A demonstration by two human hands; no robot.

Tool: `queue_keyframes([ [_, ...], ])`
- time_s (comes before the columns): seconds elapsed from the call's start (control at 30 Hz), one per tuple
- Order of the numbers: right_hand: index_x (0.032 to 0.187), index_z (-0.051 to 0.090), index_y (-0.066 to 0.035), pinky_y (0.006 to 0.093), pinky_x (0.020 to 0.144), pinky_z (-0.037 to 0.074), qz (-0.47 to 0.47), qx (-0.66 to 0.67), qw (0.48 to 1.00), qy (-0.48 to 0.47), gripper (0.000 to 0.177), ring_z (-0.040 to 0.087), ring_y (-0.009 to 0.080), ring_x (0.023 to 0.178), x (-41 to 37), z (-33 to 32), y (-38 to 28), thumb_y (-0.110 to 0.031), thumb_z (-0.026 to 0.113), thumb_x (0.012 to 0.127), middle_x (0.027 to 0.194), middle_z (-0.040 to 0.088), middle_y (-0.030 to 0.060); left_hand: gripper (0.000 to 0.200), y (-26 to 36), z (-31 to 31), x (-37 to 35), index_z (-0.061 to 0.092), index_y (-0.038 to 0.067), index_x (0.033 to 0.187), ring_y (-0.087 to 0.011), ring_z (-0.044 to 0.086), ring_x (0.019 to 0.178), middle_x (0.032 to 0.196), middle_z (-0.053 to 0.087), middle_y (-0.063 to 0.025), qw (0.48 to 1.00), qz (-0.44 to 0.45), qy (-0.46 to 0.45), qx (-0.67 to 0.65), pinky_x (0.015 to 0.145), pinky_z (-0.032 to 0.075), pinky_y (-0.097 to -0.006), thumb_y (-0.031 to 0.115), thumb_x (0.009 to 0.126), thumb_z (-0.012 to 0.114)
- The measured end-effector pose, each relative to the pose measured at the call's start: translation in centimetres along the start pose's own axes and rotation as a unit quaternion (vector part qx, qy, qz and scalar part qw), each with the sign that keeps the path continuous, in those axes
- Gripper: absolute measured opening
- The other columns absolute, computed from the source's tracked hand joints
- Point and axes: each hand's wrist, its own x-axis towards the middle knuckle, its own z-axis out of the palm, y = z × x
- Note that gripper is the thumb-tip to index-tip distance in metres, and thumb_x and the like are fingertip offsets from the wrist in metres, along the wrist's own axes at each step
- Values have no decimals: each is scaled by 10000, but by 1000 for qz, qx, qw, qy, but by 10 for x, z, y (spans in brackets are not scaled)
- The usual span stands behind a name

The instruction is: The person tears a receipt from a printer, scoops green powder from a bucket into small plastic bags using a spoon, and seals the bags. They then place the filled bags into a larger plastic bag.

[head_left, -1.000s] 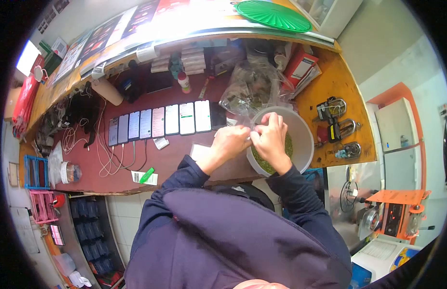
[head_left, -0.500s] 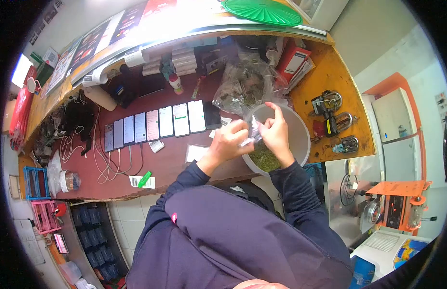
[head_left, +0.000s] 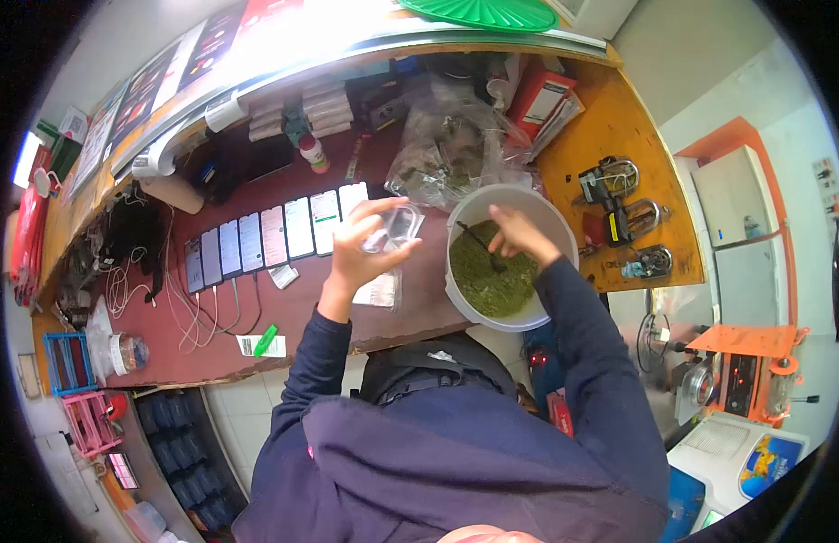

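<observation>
My left hand [head_left: 354, 253] pinches a small clear plastic bag [head_left: 399, 226] between thumb and fingers, its mouth spread apart. To the right stands a white bucket [head_left: 567, 222] holding a green, crumbly dried herb [head_left: 487, 291]. A dark spoon [head_left: 475, 237] lies in the herb, its handle leaning toward the bucket's left rim. Over the bucket, my right hand [head_left: 528, 238] is just right of the spoon, fingers apart and seemingly not around the handle.
A row of several phones [head_left: 273, 237] with cables lies on the red-brown counter [head_left: 392, 330]. Behind the bucket is a large clear bag [head_left: 455, 149] of herb. Padlocks [head_left: 618, 222] sit on the wooden side panel. A green marker [head_left: 267, 339] rests at front left.
Both hands were together at the plastic bag over the bucket's left side. They have parted: the left moved left with the bag, now spread open, and the right went over the herb.
</observation>
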Motion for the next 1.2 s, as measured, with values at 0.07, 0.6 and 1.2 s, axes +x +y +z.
queue_keyframes([
  [0.07,997,619,-14,266,485,488,132,41,974,-177,552,585,167,495,19,8,24,-541,464,946,735,678,126,308,4,-5,5,581,7,708,-269,655,969,1088,689,-154,1000,11,5,5,823,520,-358,86,600,859],
  [0.6,1207,522,-37,451,598,524,-166,-533,830,-10,397,686,333,726,-6,36,22,-134,598,829,792,692,160,491,10,-20,-4,378,71,517,-288,658,996,1084,674,-224,998,-25,37,38,844,500,-381,77,596,863],
  [1.2,1028,697,22,309,654,501,-150,-178,957,-176,249,651,153,622,-58,-37,5,-162,633,873,655,682,80,512,18,15,1,381,87,546,-278,664,1006,1046,679,-208,998,-21,22,-57,852,519,-379,104,601,890],
])
